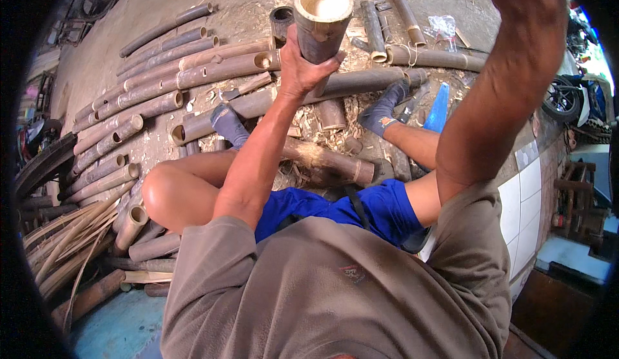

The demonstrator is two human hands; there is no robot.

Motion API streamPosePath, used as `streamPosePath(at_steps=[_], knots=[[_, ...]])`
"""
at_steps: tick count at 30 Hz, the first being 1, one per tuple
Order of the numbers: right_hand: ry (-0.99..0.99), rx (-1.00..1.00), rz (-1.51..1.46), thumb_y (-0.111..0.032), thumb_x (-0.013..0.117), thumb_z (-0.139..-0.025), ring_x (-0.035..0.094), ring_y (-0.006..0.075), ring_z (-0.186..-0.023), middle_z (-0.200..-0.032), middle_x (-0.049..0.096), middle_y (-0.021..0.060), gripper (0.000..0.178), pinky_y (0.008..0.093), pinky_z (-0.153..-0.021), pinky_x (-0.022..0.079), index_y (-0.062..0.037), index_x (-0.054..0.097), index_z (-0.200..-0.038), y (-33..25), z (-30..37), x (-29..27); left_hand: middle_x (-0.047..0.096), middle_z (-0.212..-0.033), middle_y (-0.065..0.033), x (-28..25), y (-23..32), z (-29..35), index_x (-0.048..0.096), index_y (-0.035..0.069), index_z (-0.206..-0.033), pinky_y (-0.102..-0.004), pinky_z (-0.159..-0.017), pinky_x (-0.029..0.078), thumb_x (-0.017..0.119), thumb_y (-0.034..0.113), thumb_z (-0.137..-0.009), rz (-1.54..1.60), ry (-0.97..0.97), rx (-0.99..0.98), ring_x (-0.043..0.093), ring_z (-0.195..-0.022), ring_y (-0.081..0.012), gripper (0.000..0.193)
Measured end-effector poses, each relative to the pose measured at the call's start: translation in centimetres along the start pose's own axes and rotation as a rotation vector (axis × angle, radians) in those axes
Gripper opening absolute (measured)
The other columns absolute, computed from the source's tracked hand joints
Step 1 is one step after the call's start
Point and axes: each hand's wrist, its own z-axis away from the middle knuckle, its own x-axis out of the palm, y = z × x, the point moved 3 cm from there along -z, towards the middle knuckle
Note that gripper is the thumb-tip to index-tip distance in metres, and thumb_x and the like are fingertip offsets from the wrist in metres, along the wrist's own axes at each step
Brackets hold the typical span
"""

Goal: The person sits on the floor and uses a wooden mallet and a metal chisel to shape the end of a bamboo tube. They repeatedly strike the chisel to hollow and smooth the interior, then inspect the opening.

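My left hand (308,67) is closed around a short bamboo tube (320,43), held up in front of me with its pale cut mouth tilted toward me. The tube hides part of my fingers. On the right my right forearm (519,69) rises out past the top edge, so that hand and anything in it are outside the picture. Below the held piece a long bamboo pole (258,106) lies across the floor, near both my feet. A thicker bamboo piece (329,160), scraped pale on top, lies between my legs.
Several bamboo poles (213,69) with cut notches lie to the left. Split strips (71,233) are heaped at lower left. A saw with a blue blade or guard-like part (437,107) lies by my right foot. Wood shavings litter the floor. A motorcycle wheel (562,99) stands far right.
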Motion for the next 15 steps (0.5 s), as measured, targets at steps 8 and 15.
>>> streamPosePath(at_steps=[8,15], knots=[[-0.013,-0.037,0.024,-0.076,0.048,-0.094,0.071,0.0402,-0.105,-0.112,0.072,0.0282,0.082,0.0485,-0.088,0.056,-0.0045,0.065,-0.132,-5.8,-5.2,11.3,0.072,-0.111,-0.0188,-1.6,-0.5,0.8,0.053,0.002,-0.127,-0.0419,-0.093,0.055,0.093,0.036,-0.063,-0.086,0.025,-0.06,0.071,-0.102,-0.0299,0.083],[0.398,-0.02,-0.609,-0.041,0.066,-0.102,0.069,0.0239,-0.114,-0.128,0.07,0.0166,0.057,0.035,-0.097,0.055,-0.0023,0.057,-0.143,-1.6,-2.7,9.8,0.068,-0.123,-0.0181,0.4,-2.4,1.6,0.05,0.002,-0.139,-0.0428,-0.104,0.051,0.095,0.031,-0.063,-0.081,-0.067,-0.042,0.066,-0.115,-0.0289,0.092]])
